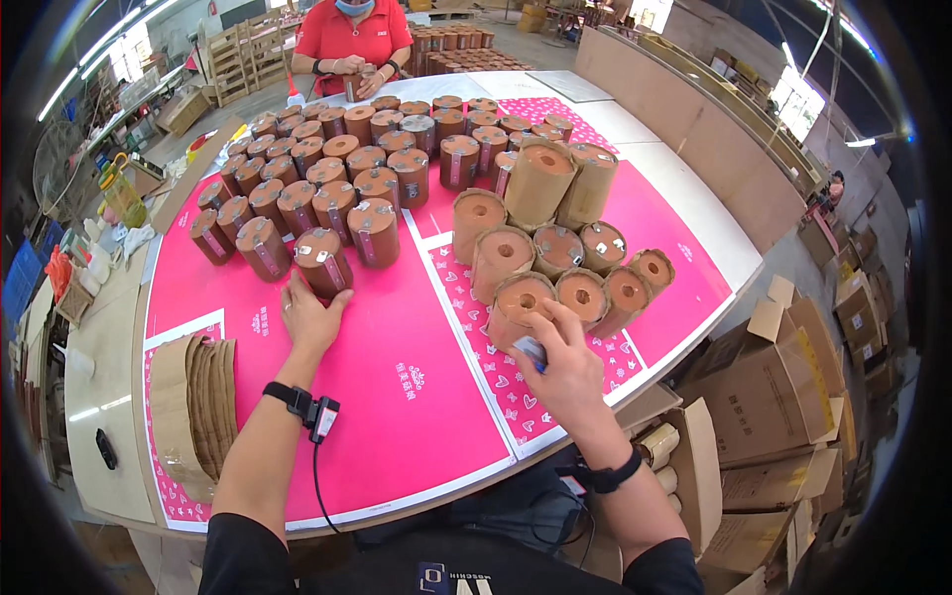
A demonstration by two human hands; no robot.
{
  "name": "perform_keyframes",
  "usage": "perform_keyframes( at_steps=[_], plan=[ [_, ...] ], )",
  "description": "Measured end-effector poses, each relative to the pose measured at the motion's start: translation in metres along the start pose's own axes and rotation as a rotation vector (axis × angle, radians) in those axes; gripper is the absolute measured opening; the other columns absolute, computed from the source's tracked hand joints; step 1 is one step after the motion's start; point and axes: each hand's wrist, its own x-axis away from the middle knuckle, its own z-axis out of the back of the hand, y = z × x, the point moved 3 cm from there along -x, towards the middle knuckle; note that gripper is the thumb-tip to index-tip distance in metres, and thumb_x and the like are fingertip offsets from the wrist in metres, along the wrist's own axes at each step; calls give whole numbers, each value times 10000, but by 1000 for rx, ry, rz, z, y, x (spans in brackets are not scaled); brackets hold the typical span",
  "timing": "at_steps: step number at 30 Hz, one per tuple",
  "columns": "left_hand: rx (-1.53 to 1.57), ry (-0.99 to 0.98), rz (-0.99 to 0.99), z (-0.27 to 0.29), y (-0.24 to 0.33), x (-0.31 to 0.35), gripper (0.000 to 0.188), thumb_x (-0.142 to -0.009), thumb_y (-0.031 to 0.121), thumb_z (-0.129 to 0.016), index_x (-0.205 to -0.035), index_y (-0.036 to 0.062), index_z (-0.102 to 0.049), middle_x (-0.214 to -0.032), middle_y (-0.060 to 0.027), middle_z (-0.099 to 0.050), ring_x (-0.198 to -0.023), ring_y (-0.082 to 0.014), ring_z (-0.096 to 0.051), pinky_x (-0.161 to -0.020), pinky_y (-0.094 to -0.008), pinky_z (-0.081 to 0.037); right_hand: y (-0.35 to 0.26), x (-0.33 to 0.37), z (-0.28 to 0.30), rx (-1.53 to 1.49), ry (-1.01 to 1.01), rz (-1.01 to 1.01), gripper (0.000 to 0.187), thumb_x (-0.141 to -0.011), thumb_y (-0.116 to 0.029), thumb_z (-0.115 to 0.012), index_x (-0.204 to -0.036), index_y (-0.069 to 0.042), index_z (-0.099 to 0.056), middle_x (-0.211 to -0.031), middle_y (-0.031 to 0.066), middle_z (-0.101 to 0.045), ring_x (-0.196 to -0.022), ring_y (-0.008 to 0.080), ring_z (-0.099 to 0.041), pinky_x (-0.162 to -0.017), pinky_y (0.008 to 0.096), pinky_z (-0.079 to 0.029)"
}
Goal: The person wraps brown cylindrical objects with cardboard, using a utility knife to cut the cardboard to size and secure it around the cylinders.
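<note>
My left hand (pixel 313 315) cups the near side of a brown cylinder (pixel 325 266), fingers on its left and thumb on its right. That cylinder stands upright, with silvery patches on top and a strip down its side. My right hand (pixel 563 369) is closed around a small blue-and-silver object (pixel 531 352) whose kind I cannot make out. Its fingertips are over the near edge of a paper-wrapped cylinder (pixel 520 302) with a hole in its top. More paper-wrapped cylinders (pixel 503 255) are grouped behind it, along with two bare-topped ones (pixel 558 248).
Several brown cylinders (pixel 340 147) crowd the far left of the pink-covered table (pixel 397 397). Curved brown cardboard sheets (pixel 193 407) stand at the near left. Across the table, a person in red (pixel 354 45) handles another cylinder. Cardboard boxes (pixel 759 407) fill the floor at the right.
</note>
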Motion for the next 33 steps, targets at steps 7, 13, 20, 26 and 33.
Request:
perform_keyframes(
  at_steps=[7, 13, 20, 26, 33],
  plan=[
    [117, 30, -500, 71, 40, 81, 963, -781, 306, -840, -1520, -21, -317, -1455, -281, -436, -1338, -412, -421, -1157, -505, -296, 4, -15, -22, 93, -44, -131, 358, -805, -182, -791, -1101, -78, -619, -1379, 157, -560, -924, 337, -709, -675, 399, -595],
    [415, -405, -688, 116, 92, 145, 938, -774, 324, -845, -1487, -38, -355, -1385, -258, -492, -1319, -423, -442, -1101, -525, -355, -15, 9, -14, -59, -99, 66, 436, -718, -58, -780, -1122, -66, -618, -1420, 172, -539, -1024, 352, -691, -727, 413, -598],
    [608, -745, -744, 121, 95, 185, 1047, -657, 309, -954, -1478, 12, -376, -1425, -185, -491, -1366, -351, -468, -1116, -436, -406, -76, 83, 24, -382, -283, 281, 612, -651, 34, -776, -1231, -72, -610, -1401, 176, -551, -1019, 291, -691, -747, 363, -589],
    [720, -739, -516, 120, 64, 208, 1029, -629, 213, -977, -1450, 26, -384, -1340, -173, -537, -1218, -318, -590, -1016, -408, -495, -53, 113, 32, -842, -615, -422, 421, -873, -180, -747, -1200, -23, -533, -1130, 154, -606, -913, 224, -616, -831, 345, -489],
    [570, -384, -559, 103, 64, 237, 1228, -633, 162, -981, -1504, -14, -135, -1411, -243, -461, -1294, -316, -548, -1060, -416, -481, -65, 114, 31, -989, -822, -567, 241, -985, -146, -600, -1169, 0, -546, -1031, 136, -627, -946, 217, -611, -881, 367, -483]
  ],
)
